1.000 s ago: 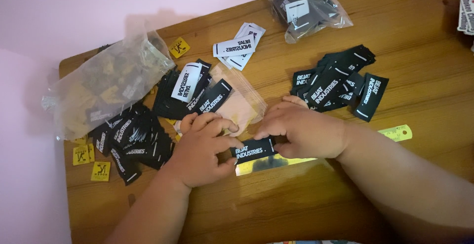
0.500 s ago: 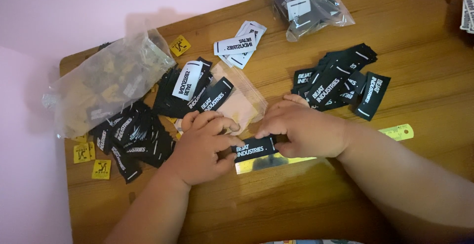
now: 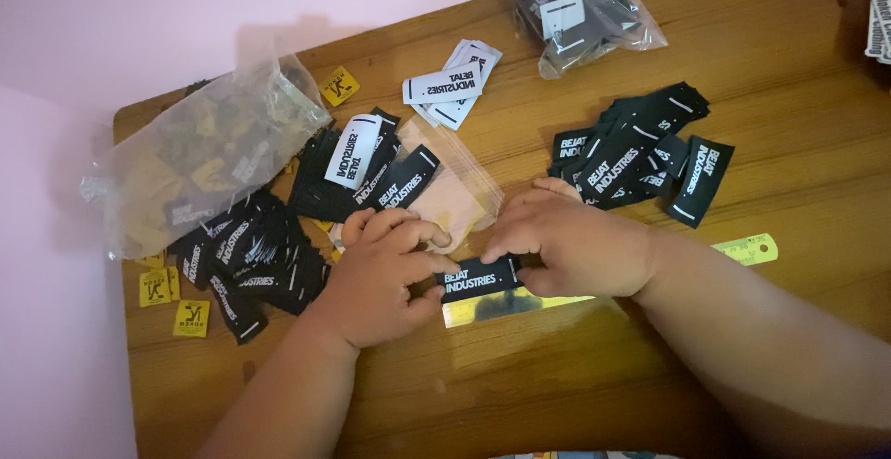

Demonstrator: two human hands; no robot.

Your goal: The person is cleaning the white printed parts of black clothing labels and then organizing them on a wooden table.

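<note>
I see both hands low at table centre. Left hand (image 3: 385,278) curled, thumb and fingertips pinching the left end of a black label (image 3: 479,278). Right hand (image 3: 571,245) curled too, fingers pressing the label's right end, palm down. The label lies flat between the two hands, lengthwise along a ruler (image 3: 594,287), touching its upper edge. The ruler runs left to right under the right wrist; its yellow-green end shows beyond the forearm, its near part looks shiny.

Around them on the wooden table (image 3: 742,78): a heap of black labels (image 3: 636,157) just above the right hand, another heap (image 3: 251,255) left of the left hand, a third (image 3: 357,176) above it with a white label on top. A small clear sleeve (image 3: 455,194) lies just above both hands, partly under that third heap. White labels (image 3: 455,83) sit further up. One big clear bag (image 3: 209,153) at the left edge, a second bag (image 3: 580,4) at the top. Yellow tags (image 3: 172,301) scattered at the left, near the table's edge.
</note>
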